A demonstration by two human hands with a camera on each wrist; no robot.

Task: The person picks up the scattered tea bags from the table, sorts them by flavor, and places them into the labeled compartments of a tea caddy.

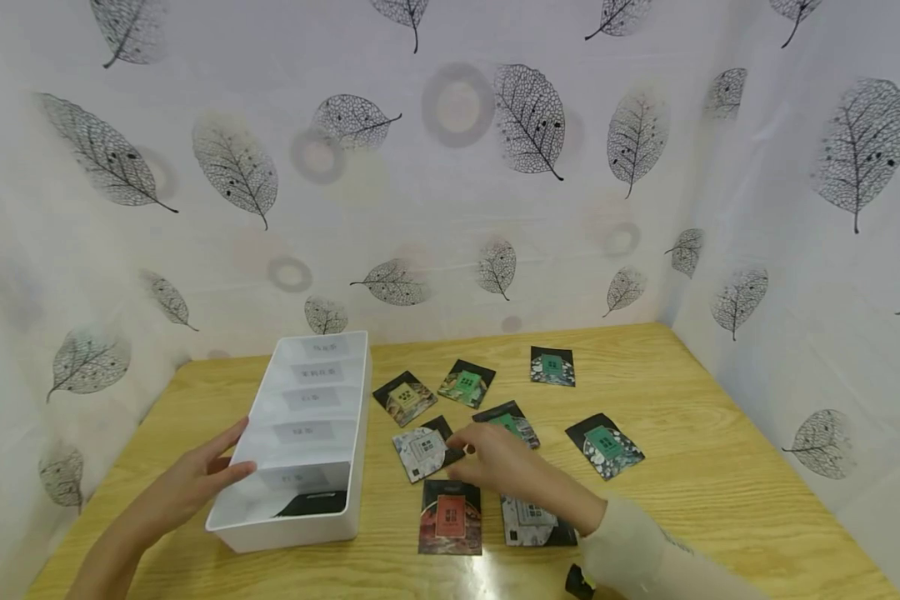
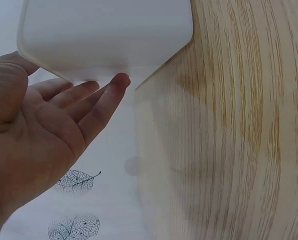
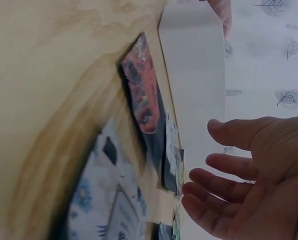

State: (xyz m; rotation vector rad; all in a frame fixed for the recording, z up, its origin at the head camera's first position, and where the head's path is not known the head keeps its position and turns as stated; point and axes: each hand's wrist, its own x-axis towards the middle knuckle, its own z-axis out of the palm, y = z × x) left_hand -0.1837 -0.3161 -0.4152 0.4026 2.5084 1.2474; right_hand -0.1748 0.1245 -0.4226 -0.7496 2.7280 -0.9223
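A long white divided box [image 1: 358, 467] stands at the left of the table, with paper labels on its partitions. My left hand [image 1: 180, 493] holds its left wall, thumb over the rim and fingers against the outside; the left wrist view shows those fingertips on the wall. A black sachet [image 1: 317, 504] lies in the front compartment. My right hand [image 1: 498, 457] hovers with nothing in it, fingertips by the right edge of a white-and-black sachet [image 1: 420, 451]. It partly covers a green-labelled sachet [image 1: 521, 423]. A red sachet [image 1: 450, 525] and a floral white one [image 3: 109, 200] lie nearer me.
Farther back lie a yellow-labelled sachet [image 1: 405, 398] and a green-labelled one [image 1: 466, 384]. Two more green-labelled sachets lie to the right, one at the back [image 1: 552, 367] and one nearer [image 1: 606, 447]. A small black object [image 1: 579, 582] sits by my right sleeve. Leaf-patterned cloth [image 1: 450, 208] surrounds the table.
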